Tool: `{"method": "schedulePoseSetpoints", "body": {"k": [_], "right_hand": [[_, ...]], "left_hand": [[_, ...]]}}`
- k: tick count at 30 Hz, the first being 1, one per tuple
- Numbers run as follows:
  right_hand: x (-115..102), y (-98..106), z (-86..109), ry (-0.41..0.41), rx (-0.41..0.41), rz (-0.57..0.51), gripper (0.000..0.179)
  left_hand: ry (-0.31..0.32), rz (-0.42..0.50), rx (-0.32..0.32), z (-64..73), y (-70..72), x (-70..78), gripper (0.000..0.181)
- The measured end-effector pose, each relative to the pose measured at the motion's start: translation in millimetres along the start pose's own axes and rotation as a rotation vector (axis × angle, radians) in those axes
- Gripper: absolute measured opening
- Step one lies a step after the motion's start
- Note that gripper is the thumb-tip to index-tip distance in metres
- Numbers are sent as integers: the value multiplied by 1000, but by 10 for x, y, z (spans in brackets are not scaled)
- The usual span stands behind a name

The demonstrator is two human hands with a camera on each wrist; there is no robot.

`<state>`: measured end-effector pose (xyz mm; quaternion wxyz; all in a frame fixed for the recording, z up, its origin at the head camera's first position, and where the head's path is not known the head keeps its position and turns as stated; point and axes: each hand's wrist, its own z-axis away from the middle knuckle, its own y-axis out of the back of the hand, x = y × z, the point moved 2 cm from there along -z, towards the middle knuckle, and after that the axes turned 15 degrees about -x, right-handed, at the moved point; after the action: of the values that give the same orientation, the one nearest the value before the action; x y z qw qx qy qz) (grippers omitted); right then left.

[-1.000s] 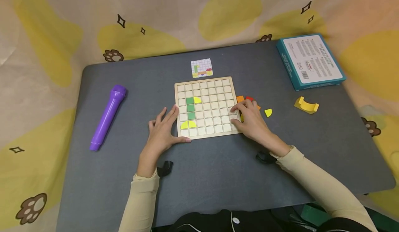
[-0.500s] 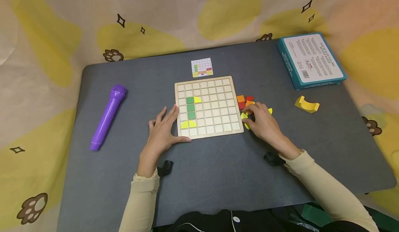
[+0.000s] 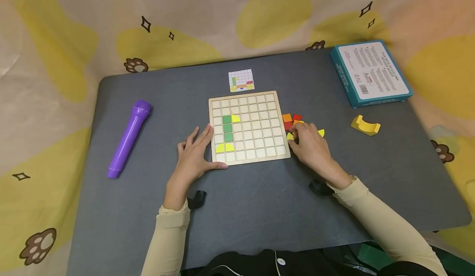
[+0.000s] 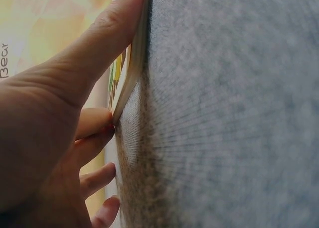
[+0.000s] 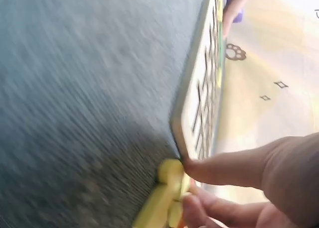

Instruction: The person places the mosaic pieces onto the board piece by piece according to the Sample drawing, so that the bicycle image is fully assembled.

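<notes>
A square wooden grid board (image 3: 249,128) lies mid-table, with three green squares (image 3: 228,128) and three yellow quarter-circle pieces (image 3: 235,118) on it. My left hand (image 3: 193,154) rests at its near left corner, fingers spread along the left side and thumb on the front edge. Beside the board's right edge, my right hand (image 3: 311,146) has thumb and fingertips together at a yellow piece (image 5: 171,171), which it seems to pinch; blur and the fingers partly hide it. Near those fingers lie orange (image 3: 287,118) and red (image 3: 288,125) pieces and another yellow quarter-circle (image 3: 321,132).
Behind the board lies a small pattern card (image 3: 241,80). A purple microphone (image 3: 128,140) is on the left. At the right are a teal box (image 3: 371,73) and a yellow arch-shaped block (image 3: 365,125). A patterned cloth (image 3: 200,20) hangs behind the table.
My right hand has moved right, off the board's edge to the loose pieces, and its thumb and fingers have drawn together at a yellow one. The left hand stays put.
</notes>
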<state>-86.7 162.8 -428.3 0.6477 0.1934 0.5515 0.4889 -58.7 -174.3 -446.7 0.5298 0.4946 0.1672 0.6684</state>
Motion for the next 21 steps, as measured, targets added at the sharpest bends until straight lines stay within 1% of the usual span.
{"method": "schedulePoseSetpoints", "body": {"k": [2, 5, 8, 9, 11, 13, 16, 17, 19, 21], "right_hand": [[-8, 24, 7, -43, -15, 32, 20], [-16, 57, 2, -70, -55, 43, 19], [-27, 79, -14, -81, -89, 29, 16], [-34, 85, -21, -80, -90, 23, 14], [-57, 87, -36, -65, -68, 4, 11], [-98, 78, -56, -27, -23, -26, 9], [-204, 41, -109, 84, 54, -92, 9], [-255, 26, -129, 122, 65, -114, 9], [-362, -24, -180, 190, 62, -162, 9], [-473, -99, -239, 232, 34, -195, 8]], "left_hand": [[2, 1, -1, 3, 0, -1, 130], [4, -2, -1, 7, -1, 1, 130], [5, -8, 1, 3, -1, -1, 130], [4, -10, 1, 1, -1, 0, 130], [5, -11, 0, -1, 0, 1, 130], [7, -11, -1, 0, 0, 1, 130], [9, -10, 0, 4, 1, 1, 130], [9, -11, 0, 3, 2, 0, 130], [10, -10, 0, 0, 1, -1, 130], [12, -10, 1, -5, -1, 1, 130]]}}
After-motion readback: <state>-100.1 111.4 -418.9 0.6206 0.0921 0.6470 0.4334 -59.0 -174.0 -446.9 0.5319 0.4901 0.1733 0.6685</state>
